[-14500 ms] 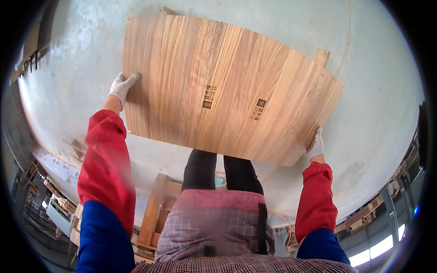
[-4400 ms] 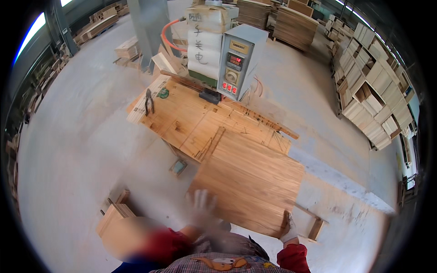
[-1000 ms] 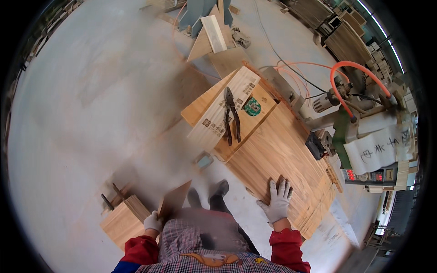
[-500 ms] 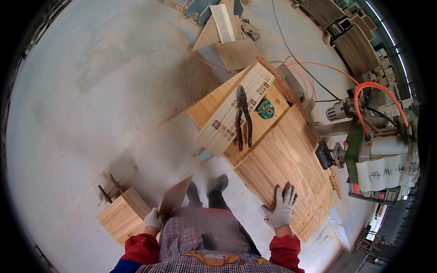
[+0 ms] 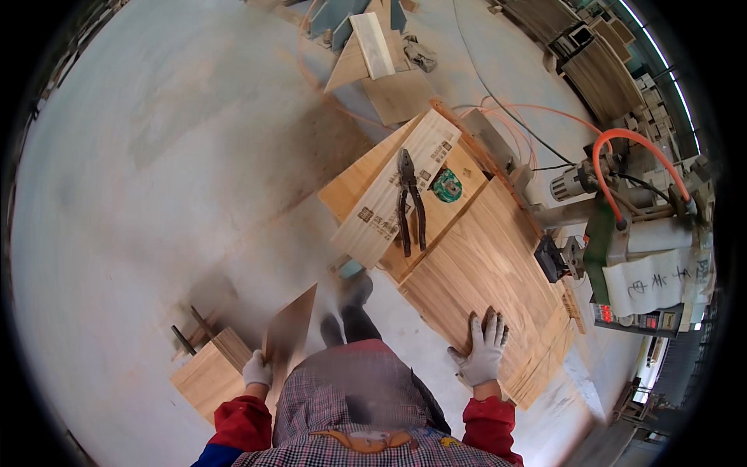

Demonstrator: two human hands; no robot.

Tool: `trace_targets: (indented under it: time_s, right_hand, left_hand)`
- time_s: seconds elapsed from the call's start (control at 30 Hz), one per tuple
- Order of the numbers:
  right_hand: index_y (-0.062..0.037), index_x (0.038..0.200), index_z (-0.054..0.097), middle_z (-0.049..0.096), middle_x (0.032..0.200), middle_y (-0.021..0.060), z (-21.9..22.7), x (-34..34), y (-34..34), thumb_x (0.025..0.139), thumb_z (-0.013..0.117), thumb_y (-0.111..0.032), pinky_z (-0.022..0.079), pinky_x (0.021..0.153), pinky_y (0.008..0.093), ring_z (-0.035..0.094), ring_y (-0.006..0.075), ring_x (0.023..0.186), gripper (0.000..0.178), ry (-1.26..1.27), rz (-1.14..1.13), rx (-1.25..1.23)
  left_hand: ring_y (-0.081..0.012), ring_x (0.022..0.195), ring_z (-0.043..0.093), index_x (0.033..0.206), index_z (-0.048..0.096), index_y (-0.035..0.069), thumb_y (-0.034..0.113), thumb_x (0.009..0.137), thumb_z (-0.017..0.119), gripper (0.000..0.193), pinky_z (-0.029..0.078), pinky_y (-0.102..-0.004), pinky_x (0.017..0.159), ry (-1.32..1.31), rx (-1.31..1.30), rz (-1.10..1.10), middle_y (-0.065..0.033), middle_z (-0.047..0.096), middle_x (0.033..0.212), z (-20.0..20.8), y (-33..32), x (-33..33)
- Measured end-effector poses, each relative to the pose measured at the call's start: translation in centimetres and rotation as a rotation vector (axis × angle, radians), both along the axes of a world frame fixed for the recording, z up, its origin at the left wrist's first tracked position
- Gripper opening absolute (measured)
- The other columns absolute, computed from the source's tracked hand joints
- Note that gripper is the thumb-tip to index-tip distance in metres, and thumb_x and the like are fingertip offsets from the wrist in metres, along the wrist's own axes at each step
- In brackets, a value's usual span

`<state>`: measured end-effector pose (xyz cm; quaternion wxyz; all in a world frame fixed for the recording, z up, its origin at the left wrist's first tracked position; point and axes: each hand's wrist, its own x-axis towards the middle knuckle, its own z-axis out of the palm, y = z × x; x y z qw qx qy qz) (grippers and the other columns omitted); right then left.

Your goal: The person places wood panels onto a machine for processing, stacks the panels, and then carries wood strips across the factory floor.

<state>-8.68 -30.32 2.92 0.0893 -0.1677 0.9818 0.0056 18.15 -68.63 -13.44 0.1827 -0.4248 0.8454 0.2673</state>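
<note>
My left hand (image 5: 257, 369), in a white glove, grips the edge of a thin brown wooden panel (image 5: 291, 327) that stands tilted beside my apron. Left of it is a stack of wooden boards (image 5: 204, 380). My right hand (image 5: 483, 350), gloved as well, lies flat with fingers spread on a large wood-grain panel (image 5: 475, 272) on the worktable. Farther up that table, dark-handled pliers (image 5: 410, 204) rest on a pale printed board (image 5: 373, 222). Next to them sits a green roll (image 5: 447, 186).
On the right stands a machine with a thick orange hose (image 5: 636, 134), a motor (image 5: 566, 185) and a control panel (image 5: 638, 317). Loose boards (image 5: 397, 95) lie at the far end. Hoses and cables (image 5: 498, 89) trail over the floor. Two dark bars (image 5: 184, 340) stick out by the board stack.
The panel in my left hand has shifted slightly left and now stands steeper. My feet have moved a little. My right hand stays on the large panel.
</note>
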Motion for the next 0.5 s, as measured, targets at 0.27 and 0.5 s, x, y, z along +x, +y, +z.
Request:
trace_targets:
  time_s: [0.27,0.5]
  right_hand:
    - [-0.0188,0.134,0.035,0.022,0.140,0.0220,0.4,-0.2,0.8,0.057,0.073,-0.050,0.014,0.103,0.0576,0.018,0.0444,0.129,0.091,0.012,0.010,-0.005]
    - [-0.0245,0.135,0.034,0.025,0.140,0.0190,1.3,-0.3,1.6,0.065,0.065,-0.055,0.013,0.103,0.0566,0.020,0.0396,0.130,0.082,0.024,0.007,-0.054]
  left_hand:
    - [-0.0420,0.078,0.057,0.086,0.046,0.007,0.023,0.076,0.060,0.024,0.044,-0.0484,0.065,0.050,-0.040,-0.001,-0.0207,0.060,0.076,-1.3,-0.2,1.1]
    - [-0.0406,0.077,0.058,0.085,0.050,0.006,0.019,0.071,0.064,0.024,0.045,-0.0460,0.065,0.065,-0.057,0.002,-0.0198,0.061,0.076,-3.0,-0.5,2.2]
